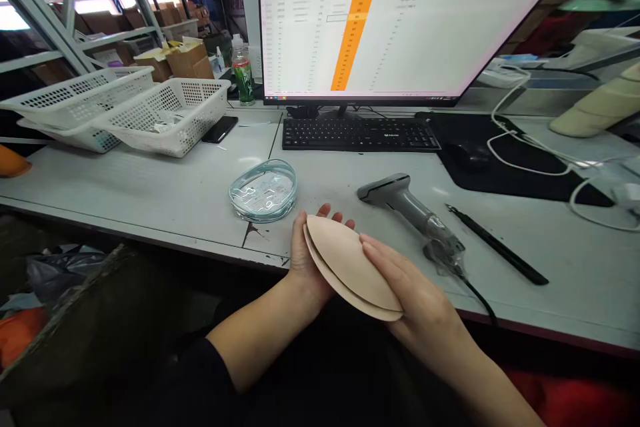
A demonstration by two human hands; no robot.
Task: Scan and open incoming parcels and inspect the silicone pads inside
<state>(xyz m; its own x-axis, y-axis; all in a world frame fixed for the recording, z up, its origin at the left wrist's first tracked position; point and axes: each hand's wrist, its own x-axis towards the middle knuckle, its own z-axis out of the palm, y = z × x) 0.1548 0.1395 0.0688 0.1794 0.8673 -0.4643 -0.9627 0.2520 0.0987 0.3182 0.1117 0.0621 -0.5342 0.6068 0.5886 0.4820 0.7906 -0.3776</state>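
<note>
Holding paired beige pads (350, 260) in both hands, nearer than the clear pouch (263, 191) and to its right.

From where I stand, the left hand (311, 280) cups them loosely, fingers part-spread behind; the right hand (423, 297) lies along their other edge, fingers nearly straight. The step looks like matching one pad to the other; their rims sit slightly apart, so the next move seems to call for light, even pressure. Their long axis slants, far tip aimed toward the pouch, near tip at the right palm. Right of the pouch on the worktop (150, 193) lies a scanner (407, 203); beyond the pouch, a keyboard (357, 135), then the monitor (425, 33).
</note>
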